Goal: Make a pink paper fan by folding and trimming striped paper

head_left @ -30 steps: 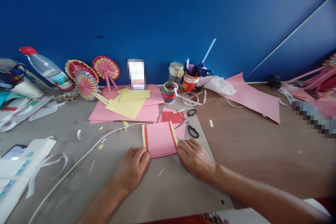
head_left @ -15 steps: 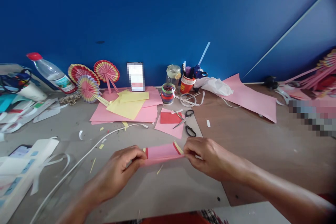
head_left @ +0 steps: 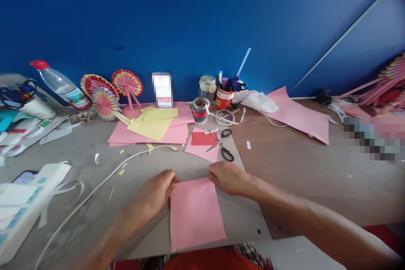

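Observation:
A sheet of pink paper (head_left: 196, 215) lies in front of me near the table's front edge, its plain pink face up. A thin yellow line shows along its left side. My left hand (head_left: 161, 187) is closed at the far left corner of the sheet, fingertips curled and partly hidden. At the far right corner, my right hand (head_left: 228, 177) is also closed, pinching the edge. Beyond the hands, black-handled scissors (head_left: 226, 154) lie open, their blades over a red paper piece (head_left: 202, 138) on a smaller pink piece (head_left: 199, 150).
A white cable (head_left: 104, 182) runs across the left, beside a power strip (head_left: 34, 211). Stacked pink sheets (head_left: 118, 135), yellow paper (head_left: 152, 128), folded paper fans (head_left: 127, 83) and a bottle (head_left: 61, 84) stand or lie at the back. A red paper cup (head_left: 223, 98) holds tools.
The paper has swung down toward me and flattened, so the yellow and red strips no longer show. My right hand has shifted left and slightly away from me; my left hand moved slightly.

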{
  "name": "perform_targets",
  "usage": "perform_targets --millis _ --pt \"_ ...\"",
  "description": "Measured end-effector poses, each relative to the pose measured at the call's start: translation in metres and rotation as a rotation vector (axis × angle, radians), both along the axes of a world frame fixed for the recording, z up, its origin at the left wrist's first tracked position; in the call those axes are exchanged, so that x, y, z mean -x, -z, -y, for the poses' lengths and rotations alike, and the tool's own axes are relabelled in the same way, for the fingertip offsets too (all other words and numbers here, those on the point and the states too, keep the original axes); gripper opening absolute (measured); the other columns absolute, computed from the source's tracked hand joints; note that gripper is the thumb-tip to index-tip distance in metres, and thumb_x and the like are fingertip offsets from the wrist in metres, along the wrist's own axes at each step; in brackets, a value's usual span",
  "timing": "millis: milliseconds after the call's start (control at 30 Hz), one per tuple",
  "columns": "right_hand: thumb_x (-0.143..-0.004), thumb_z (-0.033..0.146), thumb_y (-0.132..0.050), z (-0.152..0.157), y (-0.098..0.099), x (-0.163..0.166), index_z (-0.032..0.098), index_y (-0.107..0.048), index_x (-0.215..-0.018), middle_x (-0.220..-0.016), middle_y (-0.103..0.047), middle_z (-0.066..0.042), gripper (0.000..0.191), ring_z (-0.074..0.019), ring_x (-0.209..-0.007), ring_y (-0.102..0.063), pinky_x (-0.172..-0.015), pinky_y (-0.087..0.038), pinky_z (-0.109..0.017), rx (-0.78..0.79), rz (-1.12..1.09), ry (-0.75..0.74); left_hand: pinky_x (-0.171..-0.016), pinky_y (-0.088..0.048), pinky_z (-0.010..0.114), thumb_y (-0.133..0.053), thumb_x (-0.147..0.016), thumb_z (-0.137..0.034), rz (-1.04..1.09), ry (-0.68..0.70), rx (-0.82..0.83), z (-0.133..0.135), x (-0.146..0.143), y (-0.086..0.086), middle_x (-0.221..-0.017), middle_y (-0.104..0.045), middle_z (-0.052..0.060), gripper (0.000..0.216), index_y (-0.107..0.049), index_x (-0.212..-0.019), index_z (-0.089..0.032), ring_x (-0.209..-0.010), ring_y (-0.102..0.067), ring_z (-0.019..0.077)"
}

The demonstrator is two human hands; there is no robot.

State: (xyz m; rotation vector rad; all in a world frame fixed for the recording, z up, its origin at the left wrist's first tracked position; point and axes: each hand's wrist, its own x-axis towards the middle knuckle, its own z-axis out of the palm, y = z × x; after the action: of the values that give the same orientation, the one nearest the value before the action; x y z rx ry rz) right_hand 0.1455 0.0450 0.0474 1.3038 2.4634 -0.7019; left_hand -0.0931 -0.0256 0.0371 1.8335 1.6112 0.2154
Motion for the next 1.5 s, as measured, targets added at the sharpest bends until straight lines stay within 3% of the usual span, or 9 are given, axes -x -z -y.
perform_targets --millis 67,200,400,567,867,1067,1500 --pt "-0.089 0.017 -0.043 0.007 0.013 0.003 0.015 -0.063 -0.085 -0.084 -0.068 -0.008 0.02 -0.0157 -0.066 -0.058 -0.057 -0.03 -0.026 -0.134 0.042 -0.066 -0.075 -0.043 0.031 -0.034 -0.091 -0.017 -0.125 0.08 -0.047 0.001 -0.002 0.007 -0.097 -0.061 0.004 0.021 -0.054 -0.094 -0.021 -0.086 -0.059 0.0183" --pt "-0.088 0.012 -0.045 0.018 0.025 -0.002 0.015 -0.061 -0.082 -0.085 -0.065 -0.009 0.018 -0.0174 -0.068 -0.057 -0.058 -0.028 -0.029 -0.337 0.013 -0.181 -0.068 -0.042 0.031 -0.033 -0.089 -0.006 -0.409 0.209 -0.159 0.005 -0.004 0.007 -0.095 -0.059 0.005 0.031 -0.06 -0.094 -0.021 -0.081 -0.059 0.0204" --pt "-0.091 0.014 -0.043 0.019 0.029 -0.004 0.015 -0.06 -0.079 -0.081 -0.063 -0.007 0.02 -0.0143 -0.063 -0.05 -0.058 -0.024 -0.03 -0.354 -0.032 -0.13 -0.066 -0.042 0.031 -0.036 -0.086 0.0 -0.6 0.253 -0.258 0.006 -0.012 0.009 -0.087 -0.058 0.005 0.032 -0.062 -0.088 -0.02 -0.07 -0.056 0.0188" --pt "-0.088 0.011 -0.045 0.019 0.03 -0.004 0.015 -0.059 -0.077 -0.079 -0.062 -0.006 0.018 -0.0133 -0.058 -0.045 -0.058 -0.022 -0.03 -0.383 -0.034 -0.155 -0.066 -0.042 0.031 -0.039 -0.082 0.002 -0.624 0.224 -0.337 0.007 -0.013 0.016 -0.085 -0.058 0.005 0.031 -0.061 -0.084 -0.019 -0.07 -0.055 0.0175" --pt "-0.082 0.001 -0.046 0.022 0.048 -0.016 0.017 -0.052 -0.066 -0.068 -0.052 -0.003 0.023 -0.0141 -0.059 -0.037 -0.061 -0.02 -0.033 -0.737 -0.224 -0.421 -0.065 -0.039 0.031 -0.036 -0.084 0.001 -0.501 0.299 -0.678 0.01 -0.003 0.035 -0.079 -0.055 0.005 0.029 -0.054 -0.072 -0.019 -0.065 -0.046 0.017" --pt "-0.077 0.002 -0.05 0.018 0.044 -0.02 0.017 -0.053 -0.07 -0.069 -0.051 -0.003 0.016 -0.0143 -0.061 -0.036 -0.062 -0.018 -0.033 -0.746 -0.225 -0.555 -0.068 -0.038 0.031 -0.036 -0.089 -0.003 -0.463 0.356 -0.676 0.012 0.001 0.039 -0.08 -0.053 0.004 0.029 -0.053 -0.073 -0.019 -0.07 -0.044 0.0172" --pt "-0.073 0.002 -0.051 0.026 0.043 -0.018 0.016 -0.056 -0.072 -0.07 -0.053 -0.004 0.015 -0.0143 -0.061 -0.04 -0.061 -0.018 -0.033 -0.782 -0.231 -0.566 -0.073 -0.041 0.033 -0.038 -0.088 -0.001 -0.439 0.392 -0.669 0.018 0.002 0.039 -0.088 -0.057 0.005 0.026 -0.055 -0.079 -0.019 -0.076 -0.048 0.0185"
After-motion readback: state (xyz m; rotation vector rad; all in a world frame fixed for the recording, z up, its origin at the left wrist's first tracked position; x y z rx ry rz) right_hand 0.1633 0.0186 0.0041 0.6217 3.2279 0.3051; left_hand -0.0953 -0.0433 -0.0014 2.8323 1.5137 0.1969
